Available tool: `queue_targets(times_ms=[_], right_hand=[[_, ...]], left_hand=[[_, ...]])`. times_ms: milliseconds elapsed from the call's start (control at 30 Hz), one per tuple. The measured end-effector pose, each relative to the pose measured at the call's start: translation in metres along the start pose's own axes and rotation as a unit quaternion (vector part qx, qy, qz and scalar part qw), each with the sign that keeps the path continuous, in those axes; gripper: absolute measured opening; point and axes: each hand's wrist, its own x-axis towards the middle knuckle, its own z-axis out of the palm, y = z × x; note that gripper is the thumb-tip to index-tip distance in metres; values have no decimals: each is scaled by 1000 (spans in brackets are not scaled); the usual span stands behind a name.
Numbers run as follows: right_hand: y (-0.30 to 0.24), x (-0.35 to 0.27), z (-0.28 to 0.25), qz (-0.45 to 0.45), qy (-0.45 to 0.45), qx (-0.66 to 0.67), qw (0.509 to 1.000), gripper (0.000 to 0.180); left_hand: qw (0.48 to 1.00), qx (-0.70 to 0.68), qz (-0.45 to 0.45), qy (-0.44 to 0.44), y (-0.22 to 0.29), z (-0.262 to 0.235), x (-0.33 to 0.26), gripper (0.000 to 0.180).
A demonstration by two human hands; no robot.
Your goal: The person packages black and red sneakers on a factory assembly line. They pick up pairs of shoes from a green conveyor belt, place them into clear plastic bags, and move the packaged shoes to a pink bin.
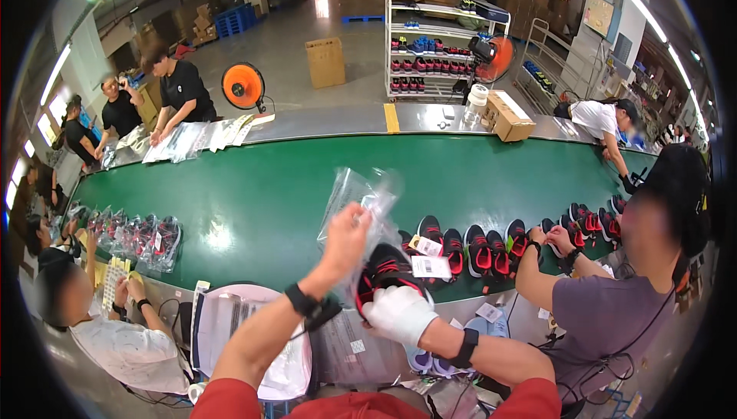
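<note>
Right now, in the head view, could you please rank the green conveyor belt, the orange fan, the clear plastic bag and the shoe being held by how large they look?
1. Green conveyor belt, by far.
2. Clear plastic bag, held up by the left hand.
3. Orange fan and the black-and-red shoe in the gloved right hand look similar; the shoe is nearer, so unsure.

Bag (361, 196) in the left hand (347, 236): thin clear plastic, glossy, crinkled. Right hand (399, 313) wears a white cloth glove, matt. Shoe (388, 269): black w/ red trim, looks like knit fabric (hard to tell). Conveyor belt (292, 181): green, smooth, slight sheen. Box (325, 61): brown cardboard, matt. Rack (445, 43): white-painted metal.
</note>
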Motion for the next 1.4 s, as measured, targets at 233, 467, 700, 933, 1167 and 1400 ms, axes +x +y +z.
queue_targets(times_ms=[233,467,700,933,1167,1400], right_hand=[[16,5,11,-132,48,95,985,26],[31,22,132,74,165,345,921,19],[-9,87,49,125,-83,112,982,26],[-30,223,120,40,132,225,964,24],[-12,182,127,73,70,514,852,41],[5,61,91,227,89,733,635,33]], left_hand=[[904,121,160,-378,70,21,-26,14],[928,73,234,-280,20,6,-132,4],[997,14,13,-72,25,-48,-69,8],[983,148,-17,-111,7,-120,-79,8],[936,-263,-233,13,-50,-160,-69,9],[864,-384,-325,15,-49,-106,-72,12]])
